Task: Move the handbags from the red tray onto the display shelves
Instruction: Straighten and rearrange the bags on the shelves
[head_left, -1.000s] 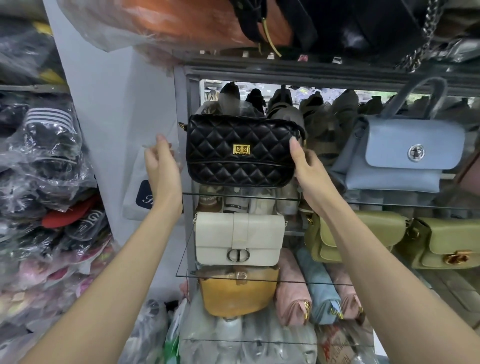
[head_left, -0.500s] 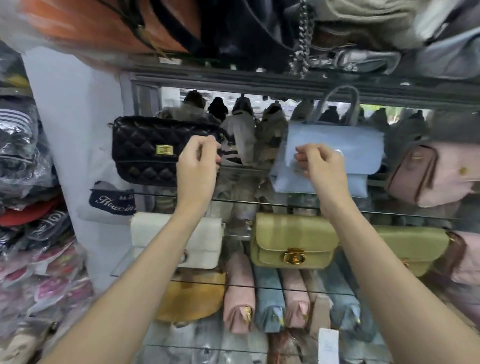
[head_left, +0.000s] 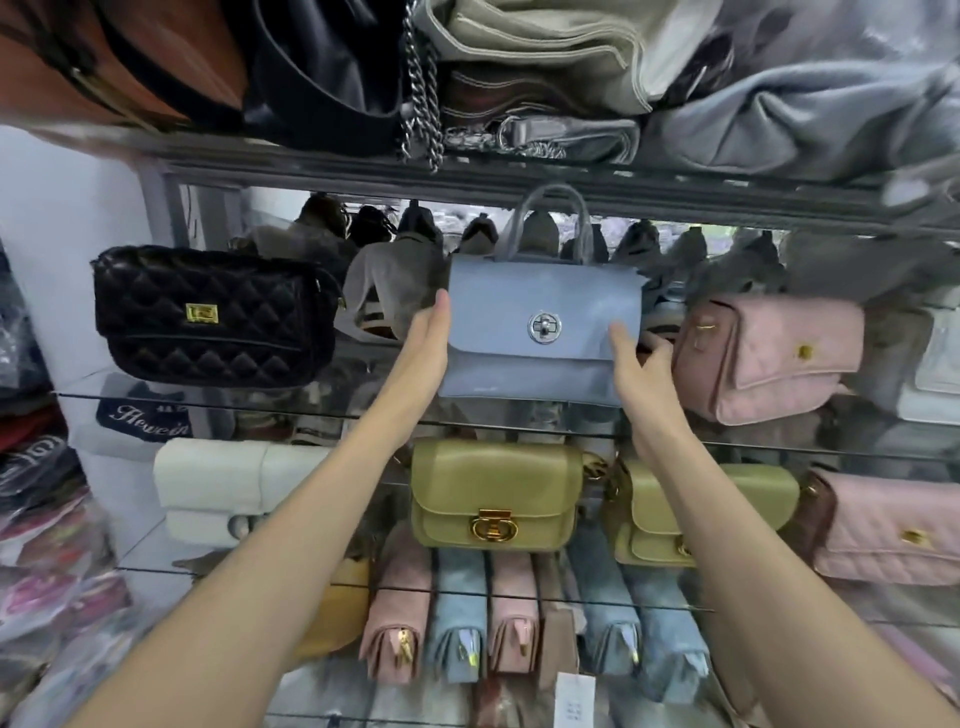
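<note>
Reached up with both bare forearms from the bottom of the view. Pressed the left hand (head_left: 423, 343) flat against the left edge of the blue handbag (head_left: 540, 332), fingers straight and together, thumb hidden. Gripped the bag's right edge with the right hand (head_left: 636, 364): thumb laid on the front flap, fingers curled toward the side and back. Held the handbag upright between the two hands, clasp facing out, handle standing up, base level with the upper glass shelf (head_left: 208, 402); could not tell whether resting on the glass or just above it. Had it well apart from the black quilted bag (head_left: 213, 317) to the left on the same shelf, and just beside the pink bag (head_left: 769, 358) to the right, near the right fingers. Saw farther down, on the next shelf, a white bag (head_left: 208, 488) and two green bags (head_left: 496, 493).
</note>
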